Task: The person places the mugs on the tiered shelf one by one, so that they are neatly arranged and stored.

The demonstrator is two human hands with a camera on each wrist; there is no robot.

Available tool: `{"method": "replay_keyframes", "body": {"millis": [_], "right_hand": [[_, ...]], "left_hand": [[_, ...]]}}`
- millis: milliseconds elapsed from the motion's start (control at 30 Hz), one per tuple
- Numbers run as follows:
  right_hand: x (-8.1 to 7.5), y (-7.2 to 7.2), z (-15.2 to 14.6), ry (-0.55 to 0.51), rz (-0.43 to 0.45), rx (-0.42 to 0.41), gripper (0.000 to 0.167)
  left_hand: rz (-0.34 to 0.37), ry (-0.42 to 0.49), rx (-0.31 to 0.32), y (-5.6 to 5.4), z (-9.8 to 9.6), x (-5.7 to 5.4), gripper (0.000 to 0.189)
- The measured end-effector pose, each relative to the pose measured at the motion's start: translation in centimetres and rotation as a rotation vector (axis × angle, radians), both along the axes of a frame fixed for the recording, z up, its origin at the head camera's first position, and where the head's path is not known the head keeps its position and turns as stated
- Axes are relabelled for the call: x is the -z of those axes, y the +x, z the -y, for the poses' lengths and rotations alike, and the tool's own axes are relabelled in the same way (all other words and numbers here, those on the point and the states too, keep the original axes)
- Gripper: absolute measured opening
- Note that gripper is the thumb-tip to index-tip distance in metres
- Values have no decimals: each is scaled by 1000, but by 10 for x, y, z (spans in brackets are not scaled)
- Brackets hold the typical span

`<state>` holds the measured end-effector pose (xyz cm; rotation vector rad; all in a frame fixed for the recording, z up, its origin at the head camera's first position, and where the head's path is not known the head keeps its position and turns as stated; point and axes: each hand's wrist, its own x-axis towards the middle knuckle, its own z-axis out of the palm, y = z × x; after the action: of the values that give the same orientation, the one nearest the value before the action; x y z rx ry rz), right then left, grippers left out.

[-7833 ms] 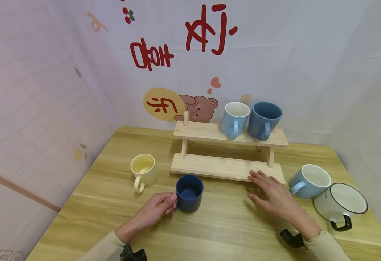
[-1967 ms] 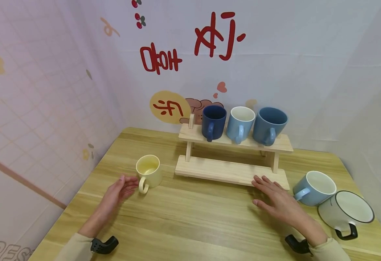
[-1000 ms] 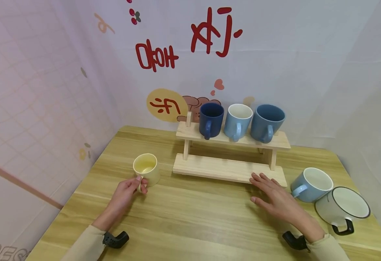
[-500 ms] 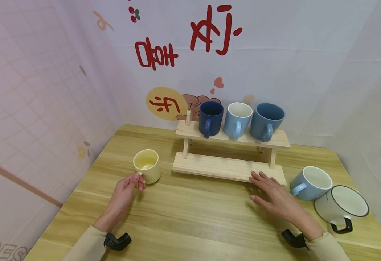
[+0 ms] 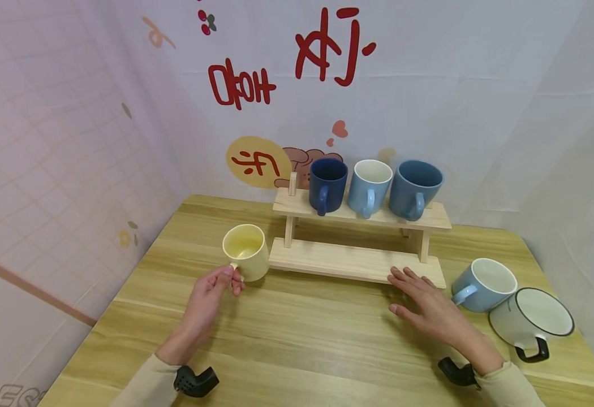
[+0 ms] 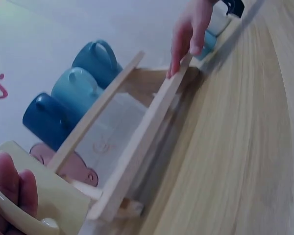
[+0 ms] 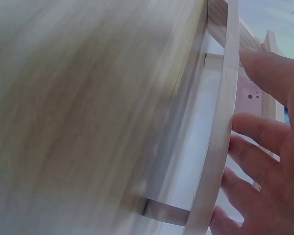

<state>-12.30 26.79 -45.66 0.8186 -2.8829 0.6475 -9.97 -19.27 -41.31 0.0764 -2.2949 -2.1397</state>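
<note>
My left hand grips a pale yellow mug by its handle, just left of the wooden two-tier rack. The mug is upright, and in the left wrist view my fingers pass through the handle. My right hand lies with fingers spread, fingertips on the front edge of the rack's lower board at its right end. On the upper board stand a navy mug, a light blue mug and a wider mid-blue mug, handles facing me.
Right of the rack stands another light blue mug, close beside a white enamel mug with a dark rim and black handle. White printed cloth hangs behind and beside the wood-grain table.
The navy mug, earlier in my left hand on the table, now stands on the upper board. My left hand then took the yellow mug's handle and moved it right, toward the rack. My right hand stayed.
</note>
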Motion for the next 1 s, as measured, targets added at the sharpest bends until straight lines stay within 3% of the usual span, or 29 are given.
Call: {"method": "replay_keyframes", "body": {"millis": [367, 700, 1000], "right_hand": [[2, -1, 1, -3, -8, 4, 62], [1, 1, 0, -13, -12, 10, 60], [1, 0, -1, -18, 21, 17, 62]], "left_hand": [[-35, 31, 48, -6, -28, -8, 36], [-95, 51, 86, -18, -55, -2, 38], [-80, 63, 93, -30, -73, 4, 38]]}}
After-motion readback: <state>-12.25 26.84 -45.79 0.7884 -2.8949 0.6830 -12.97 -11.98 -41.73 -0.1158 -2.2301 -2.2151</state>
